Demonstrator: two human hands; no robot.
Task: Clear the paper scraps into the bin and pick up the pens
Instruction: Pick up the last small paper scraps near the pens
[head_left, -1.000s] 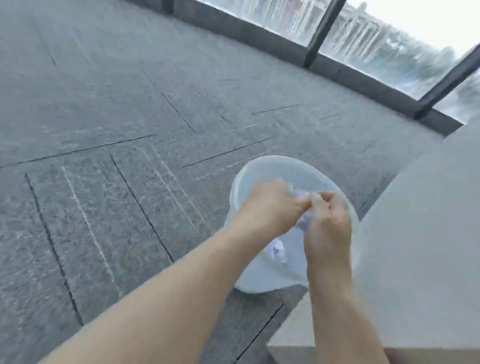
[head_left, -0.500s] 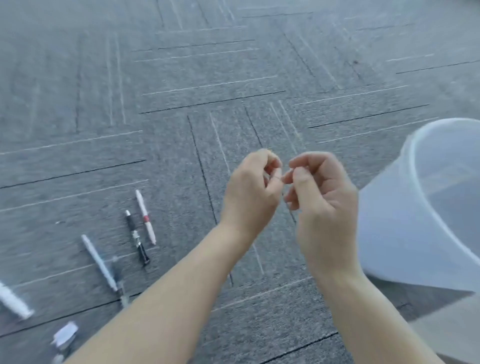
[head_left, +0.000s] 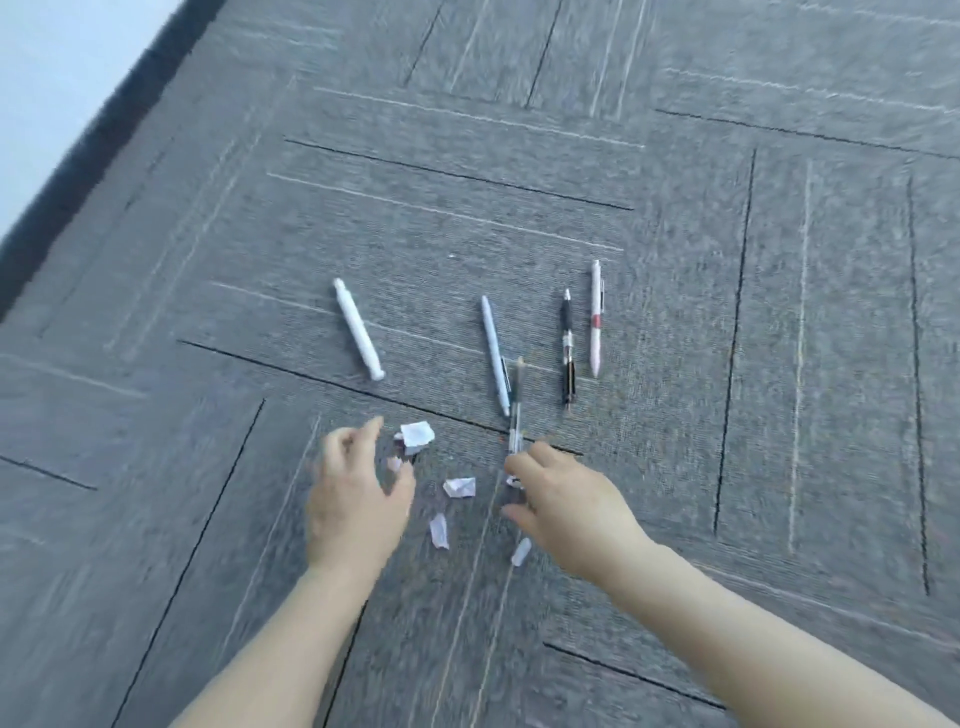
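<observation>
Several pens lie on the grey carpet: a thick white pen (head_left: 358, 329), a pale blue pen (head_left: 494, 353), a clear pen (head_left: 516, 408), a black pen (head_left: 568, 348) and a pink-white pen (head_left: 596, 318). White paper scraps lie nearer me: one (head_left: 416, 434) by my left fingertips, one (head_left: 460, 487) between my hands, one (head_left: 439, 530) lower down, and one (head_left: 521, 551) under my right wrist. My left hand (head_left: 353, 499) hovers with fingers spread. My right hand (head_left: 566, 504) is also open, its fingers by the clear pen's near end. The bin is out of view.
A dark skirting strip and a pale wall (head_left: 62, 78) run along the upper left corner. Grey carpet tiles (head_left: 779, 364) stretch in every direction around the pens.
My view has swung left from the bin to the pens and scraps. Both hands, pinched together over the bin earlier, have separated, opened and dropped toward the scraps.
</observation>
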